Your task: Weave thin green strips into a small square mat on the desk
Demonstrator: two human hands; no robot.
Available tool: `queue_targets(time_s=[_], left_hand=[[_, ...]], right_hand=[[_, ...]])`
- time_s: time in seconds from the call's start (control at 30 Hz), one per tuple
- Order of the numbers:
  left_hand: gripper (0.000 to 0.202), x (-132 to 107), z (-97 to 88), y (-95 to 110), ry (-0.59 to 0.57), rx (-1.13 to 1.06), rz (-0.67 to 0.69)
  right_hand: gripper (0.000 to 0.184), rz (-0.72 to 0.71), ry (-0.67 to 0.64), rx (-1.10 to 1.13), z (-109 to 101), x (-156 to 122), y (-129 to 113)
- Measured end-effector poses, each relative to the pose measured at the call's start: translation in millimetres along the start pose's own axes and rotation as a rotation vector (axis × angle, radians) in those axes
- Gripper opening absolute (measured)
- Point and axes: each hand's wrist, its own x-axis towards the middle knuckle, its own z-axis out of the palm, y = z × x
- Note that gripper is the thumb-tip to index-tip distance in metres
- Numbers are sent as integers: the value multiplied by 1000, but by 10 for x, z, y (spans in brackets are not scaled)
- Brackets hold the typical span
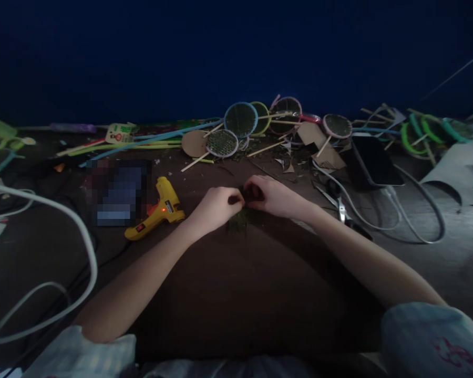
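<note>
Head-worn camera looks forward and down, close over table (236,294).

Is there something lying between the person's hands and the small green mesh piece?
Nothing visible. The left hand and the right hand both pinch the green mesh piece, fingertips meeting over it. The yellow glue gun lies apart, to the left.

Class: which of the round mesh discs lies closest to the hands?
The pale-rimmed mesh disc beside the plain cardboard disc; the blue-rimmed disc and pink-rimmed disc lie farther back.
</note>
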Motion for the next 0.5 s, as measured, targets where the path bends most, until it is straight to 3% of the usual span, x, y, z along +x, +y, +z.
queue_targets(time_s=[0.5], left_hand=[[14,-39,-8,23,-10,-37,-33]], right_hand=[[22,19,2,1,52,22,39]])
